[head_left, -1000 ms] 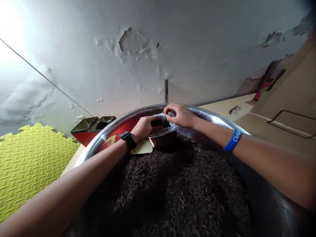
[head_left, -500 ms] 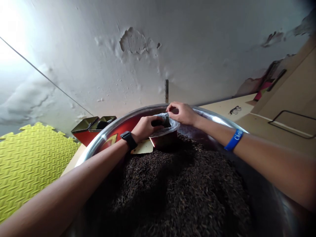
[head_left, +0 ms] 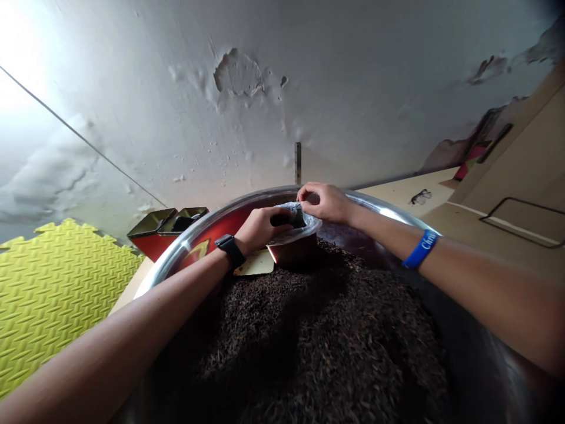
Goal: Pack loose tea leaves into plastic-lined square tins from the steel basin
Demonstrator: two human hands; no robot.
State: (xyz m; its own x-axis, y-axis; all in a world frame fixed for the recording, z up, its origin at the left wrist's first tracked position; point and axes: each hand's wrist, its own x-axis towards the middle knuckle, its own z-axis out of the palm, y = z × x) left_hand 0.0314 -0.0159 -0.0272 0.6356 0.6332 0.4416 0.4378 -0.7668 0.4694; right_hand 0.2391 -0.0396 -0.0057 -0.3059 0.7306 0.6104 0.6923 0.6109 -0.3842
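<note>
A red box (head_left: pixel 293 252) lined with a clear plastic bag (head_left: pixel 312 226) stands in a large metal basin (head_left: pixel 247 197), on a heap of dark dried leaves (head_left: pixel 318 330). On the bag's left edge, my left hand (head_left: pixel 261 227) is closed, with its fingertips inside the opening. My right hand (head_left: pixel 324 202) pinches the bag's far edge between thumb and forefinger. The box's pale lid (head_left: pixel 255 263) lies folded out at its left, below my left wrist. The inside of the bag is mostly hidden by my fingers and shadow.
Two open red boxes (head_left: pixel 154 235) stand outside the basin at the left, near a yellow foam mat (head_left: pixel 66 294). Eyeglasses (head_left: pixel 421 197) lie on the pale surface at the right. A grey wall (head_left: pixel 353 88) with peeling paint rises behind the basin.
</note>
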